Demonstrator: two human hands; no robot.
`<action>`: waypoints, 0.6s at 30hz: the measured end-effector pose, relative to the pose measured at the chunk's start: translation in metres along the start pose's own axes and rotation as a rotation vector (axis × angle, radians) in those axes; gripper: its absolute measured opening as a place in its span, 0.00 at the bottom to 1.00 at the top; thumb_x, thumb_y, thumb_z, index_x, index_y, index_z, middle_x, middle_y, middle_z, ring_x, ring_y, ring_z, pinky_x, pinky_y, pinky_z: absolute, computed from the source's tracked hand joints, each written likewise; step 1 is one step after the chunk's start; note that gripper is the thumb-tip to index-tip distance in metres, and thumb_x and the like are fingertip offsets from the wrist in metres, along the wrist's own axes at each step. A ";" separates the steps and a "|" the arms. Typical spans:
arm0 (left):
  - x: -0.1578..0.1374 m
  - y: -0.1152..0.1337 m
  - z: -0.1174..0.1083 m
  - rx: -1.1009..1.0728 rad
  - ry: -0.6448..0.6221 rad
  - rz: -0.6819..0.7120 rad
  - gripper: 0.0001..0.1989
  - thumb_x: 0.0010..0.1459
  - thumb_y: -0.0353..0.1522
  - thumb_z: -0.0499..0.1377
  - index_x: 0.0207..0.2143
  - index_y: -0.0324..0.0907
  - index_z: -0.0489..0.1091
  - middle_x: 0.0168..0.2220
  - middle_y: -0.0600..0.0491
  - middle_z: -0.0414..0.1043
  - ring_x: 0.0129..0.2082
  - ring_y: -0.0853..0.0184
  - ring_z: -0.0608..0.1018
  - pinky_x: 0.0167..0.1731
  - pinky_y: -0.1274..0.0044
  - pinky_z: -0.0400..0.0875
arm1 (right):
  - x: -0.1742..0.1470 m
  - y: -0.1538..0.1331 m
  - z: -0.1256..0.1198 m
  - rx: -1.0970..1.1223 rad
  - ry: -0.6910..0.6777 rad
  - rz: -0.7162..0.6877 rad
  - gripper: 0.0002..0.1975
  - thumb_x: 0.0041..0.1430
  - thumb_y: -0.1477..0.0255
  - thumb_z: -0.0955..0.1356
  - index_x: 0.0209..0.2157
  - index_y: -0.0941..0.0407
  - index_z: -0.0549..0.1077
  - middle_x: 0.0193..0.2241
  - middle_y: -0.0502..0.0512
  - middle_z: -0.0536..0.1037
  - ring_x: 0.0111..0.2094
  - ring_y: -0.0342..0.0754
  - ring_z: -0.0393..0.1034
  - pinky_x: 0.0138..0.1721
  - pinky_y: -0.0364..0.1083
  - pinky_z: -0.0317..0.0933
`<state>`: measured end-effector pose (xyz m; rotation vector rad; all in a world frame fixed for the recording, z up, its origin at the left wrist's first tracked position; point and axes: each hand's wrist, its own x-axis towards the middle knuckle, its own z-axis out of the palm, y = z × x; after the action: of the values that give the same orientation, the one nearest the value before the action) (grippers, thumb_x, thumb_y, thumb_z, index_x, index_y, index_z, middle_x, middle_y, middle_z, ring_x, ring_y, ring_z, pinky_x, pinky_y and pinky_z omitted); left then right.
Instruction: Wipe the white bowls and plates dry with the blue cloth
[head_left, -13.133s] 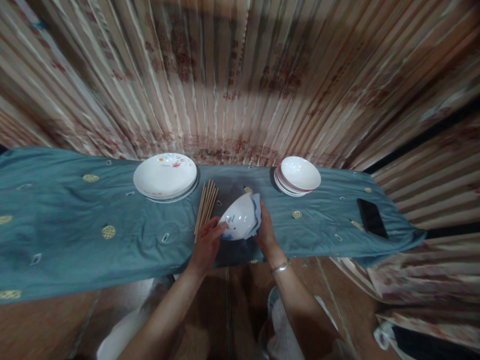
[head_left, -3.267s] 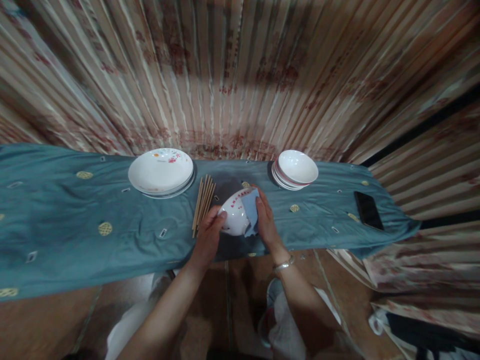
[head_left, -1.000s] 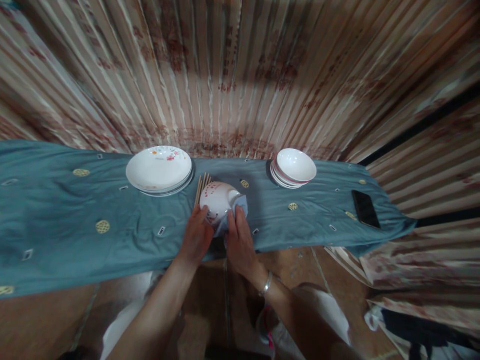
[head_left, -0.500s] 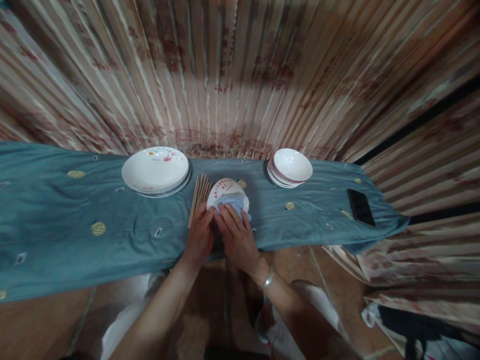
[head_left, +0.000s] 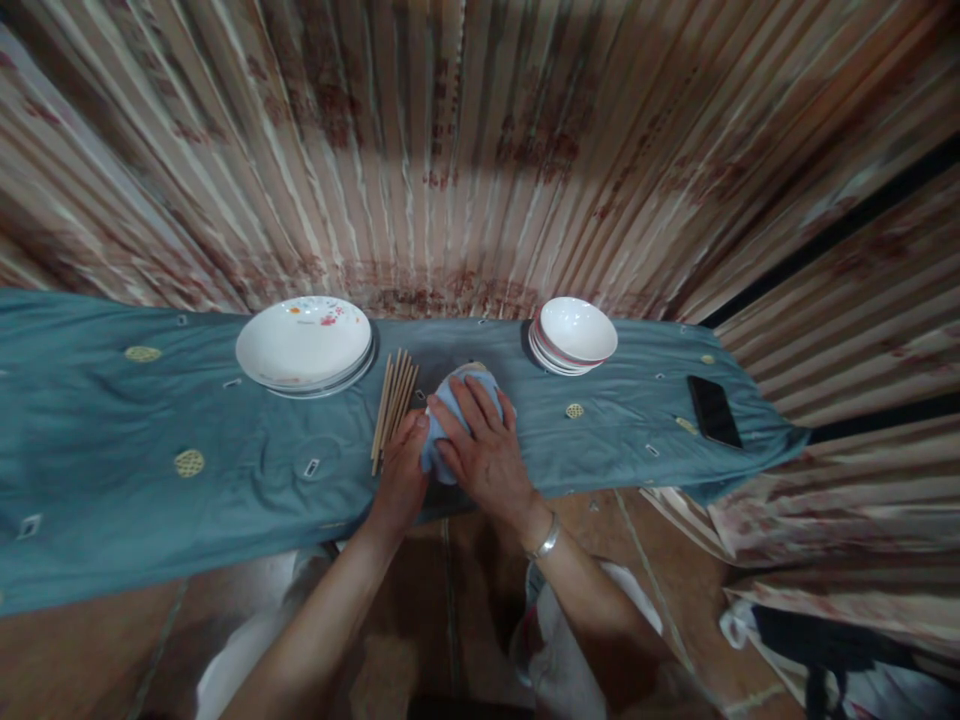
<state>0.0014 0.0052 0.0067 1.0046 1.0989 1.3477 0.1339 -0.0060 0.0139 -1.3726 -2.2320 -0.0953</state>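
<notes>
A light blue cloth (head_left: pixel 444 389) covers most of a small white dish (head_left: pixel 471 367), and only a thin part of its far rim shows. My right hand (head_left: pixel 487 450) lies over the cloth with fingers spread, pressing it onto the dish. At the near left edge, my left hand (head_left: pixel 401 472) grips the dish, its thumb along the cloth's side. Right beside that hand, a bunch of wooden chopsticks (head_left: pixel 395 400) lies on the table.
Stacked white plates (head_left: pixel 304 345) with a floral print stand at the left. Several nested white bowls (head_left: pixel 577 332) sit to the right, and a black phone (head_left: pixel 714 411) lies farther right. A green patterned cloth (head_left: pixel 255 500) covers the narrow table; a pleated curtain (head_left: pixel 450 220) hangs behind it.
The blue cloth and my right hand have spread farther over the dish, hiding its red lettering. My left hand still holds the edge. The view has shifted slightly.
</notes>
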 end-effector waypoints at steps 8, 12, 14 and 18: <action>0.003 0.004 -0.007 0.126 -0.008 0.007 0.04 0.52 0.28 0.60 0.29 0.44 0.74 0.35 0.48 0.75 0.46 0.55 0.74 0.54 0.68 0.65 | 0.014 0.006 -0.006 0.042 0.024 0.044 0.24 0.71 0.63 0.57 0.66 0.53 0.60 0.67 0.59 0.60 0.69 0.56 0.47 0.66 0.61 0.44; 0.002 0.002 -0.011 0.236 -0.019 0.072 0.04 0.50 0.28 0.61 0.29 0.46 0.74 0.37 0.50 0.75 0.45 0.57 0.73 0.55 0.67 0.65 | 0.017 0.015 -0.005 0.133 0.053 0.113 0.25 0.72 0.64 0.55 0.66 0.54 0.59 0.67 0.60 0.60 0.68 0.54 0.49 0.66 0.59 0.47; 0.001 0.001 -0.010 0.224 -0.051 0.089 0.04 0.51 0.28 0.60 0.29 0.46 0.74 0.35 0.51 0.75 0.41 0.59 0.73 0.51 0.69 0.67 | 0.018 0.021 -0.005 0.208 0.067 0.146 0.25 0.72 0.64 0.54 0.66 0.55 0.60 0.66 0.60 0.61 0.68 0.53 0.51 0.67 0.58 0.48; 0.001 -0.002 -0.006 0.113 -0.031 0.022 0.05 0.56 0.31 0.58 0.28 0.45 0.74 0.29 0.53 0.71 0.32 0.63 0.71 0.40 0.74 0.69 | 0.020 0.033 -0.002 0.402 0.098 0.209 0.25 0.72 0.62 0.54 0.65 0.55 0.61 0.65 0.58 0.63 0.68 0.49 0.53 0.68 0.54 0.50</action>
<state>-0.0039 0.0057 0.0037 1.1199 1.1541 1.2948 0.1558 0.0260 0.0177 -1.3310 -1.8838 0.3338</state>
